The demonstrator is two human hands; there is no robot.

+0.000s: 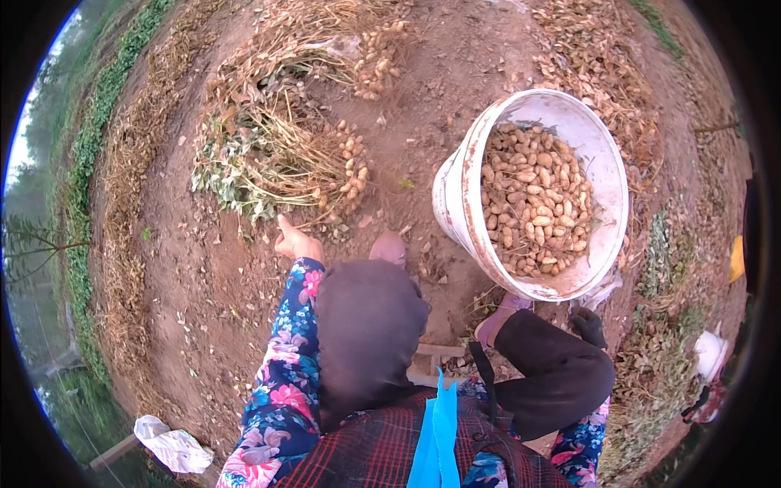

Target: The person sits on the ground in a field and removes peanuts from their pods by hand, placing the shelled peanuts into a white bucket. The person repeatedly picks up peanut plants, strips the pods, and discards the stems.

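My bare left hand (298,243) is at the lower edge of a bundle of pulled peanut plants (274,158), with one digit extended toward the leaves. Its other fingers are curled, and what lies under them is hidden. Peanut pods (352,161) cluster at the root end of the bundle, to the right. My right hand (587,326), in a dark glove, hangs beyond my bent right knee, just below the rim of a white plastic bucket (454,177). The tilted bucket holds many unshelled peanuts (537,204). Whether the gloved fingers grip anything is unclear.
Another heap of peanut plants (305,36) lies farther up on the soil (439,67). Dry plants (131,244) form a row at left, with dried leaves (601,79) at right. A white plastic bag (174,444) is lower left; a white container (711,354) is far right.
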